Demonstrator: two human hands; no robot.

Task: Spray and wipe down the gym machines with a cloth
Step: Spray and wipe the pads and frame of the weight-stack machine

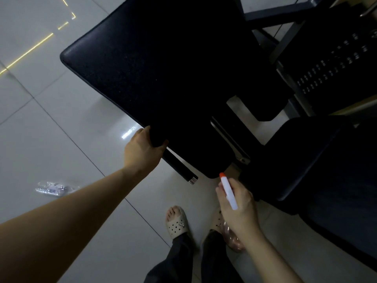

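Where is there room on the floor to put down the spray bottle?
The pale tiled floor is bare left of the big black padded bench top, between its edge and the clear plastic bottle lying down. Its top is bare too. The right is crowded: the metal frame bars, the second black seat and the beige sandals leave only slivers.

The floor (51, 139) is laid with large, glossy, pale grey tiles, divided by thin dark grout lines (81, 150) that run diagonally across the view. Thin yellow strips of light (30, 50) are reflected in the tiles at the upper left, where they are bent into a corner. A short white glare (128, 133) is mirrored nearer the middle. A clear plastic bottle (54, 188) is seen lying on its side on the tiles at the left. The room is dimly lit.
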